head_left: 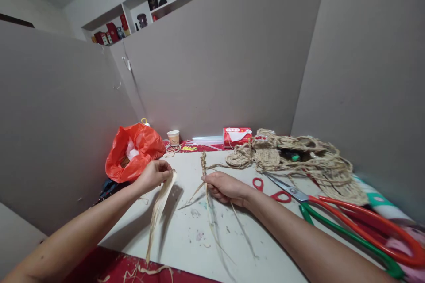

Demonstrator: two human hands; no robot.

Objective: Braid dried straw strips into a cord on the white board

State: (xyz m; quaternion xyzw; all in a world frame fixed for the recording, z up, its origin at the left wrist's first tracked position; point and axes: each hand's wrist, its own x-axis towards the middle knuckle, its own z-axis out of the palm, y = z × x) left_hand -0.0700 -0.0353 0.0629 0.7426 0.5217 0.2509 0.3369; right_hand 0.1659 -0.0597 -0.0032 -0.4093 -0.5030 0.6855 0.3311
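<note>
Between the thumb and fingers of my left hand (pixel 155 176) hangs a wide, pale strip of dried husk (pixel 160 210), its lower end reaching toward the table's front edge. My right hand (pixel 226 186) is closed on the lower end of a short plaited cord (pixel 203 162). Loose thin strands (pixel 212 223) trail from below that hand over the white board (pixel 195 247). The two hands are apart, and the husk strip does not touch the cord. Part of the cord is hidden inside my right fingers.
A red plastic bag (pixel 133 146) stands at the left, with a paper cup (pixel 173 138) and a tissue box (pixel 237 136) at the back. Coiled braided cord (pixel 318 163) lies at the right, near small red scissors (pixel 281 196) and large shears (pixel 348 212). Husk scraps (pixel 146 269) lie in front.
</note>
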